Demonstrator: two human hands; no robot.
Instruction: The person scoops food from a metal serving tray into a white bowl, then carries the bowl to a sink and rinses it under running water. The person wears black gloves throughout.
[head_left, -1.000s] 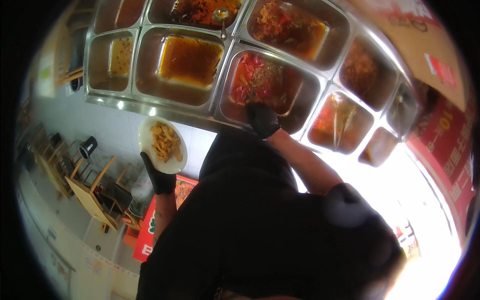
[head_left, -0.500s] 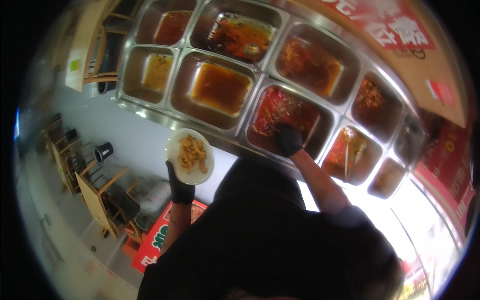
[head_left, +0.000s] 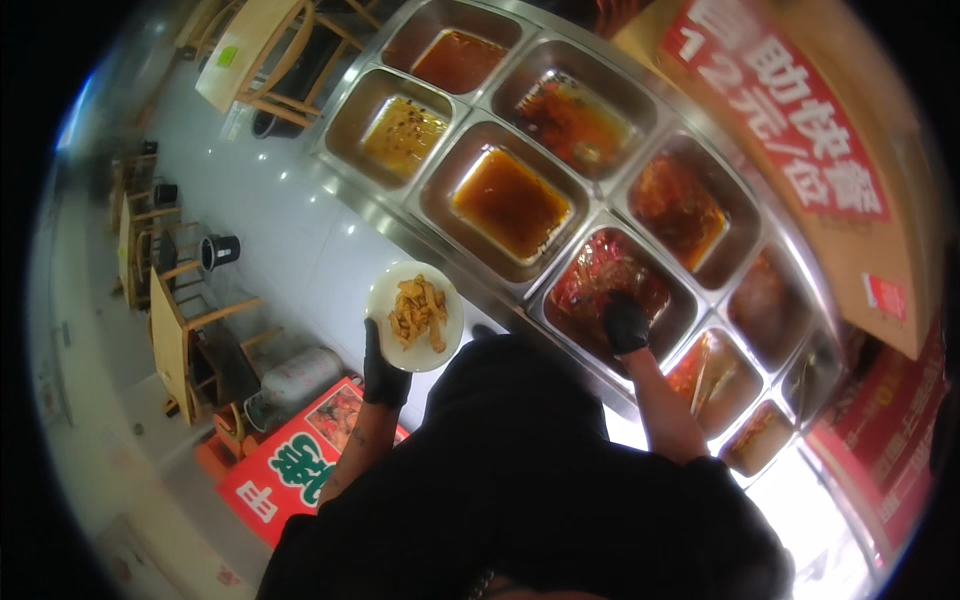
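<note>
My left hand point(head_left: 385, 375), in a black glove, holds a round white plate point(head_left: 453, 330) by its left and lower side. Pale brown strips of food point(head_left: 418, 312) are heaped in the middle of the plate. My right hand point(head_left: 626, 324), also gloved in black, is down inside a steel pan point(head_left: 686, 312) of glossy red food in dark liquid point(head_left: 600, 272). Its fingers look drawn together, and what they may hold is hidden against the dark food. The plate is left of that pan, short of the counter's near edge.
Around that pan are several steel food pans, among them one of brown liquid point(head_left: 512, 203) and one of yellowish liquid point(head_left: 402, 135). Sticks or handles point(head_left: 708, 375) lean in a nearby pan. A cardboard box point(head_left: 885, 285) borders the far side. Wooden tables point(head_left: 170, 345) and a gas cylinder point(head_left: 302, 378) are leftward.
The view has turned, so the pans appear further right and more slanted. My left hand still holds the plate. My right hand remains in the same pan of red food.
</note>
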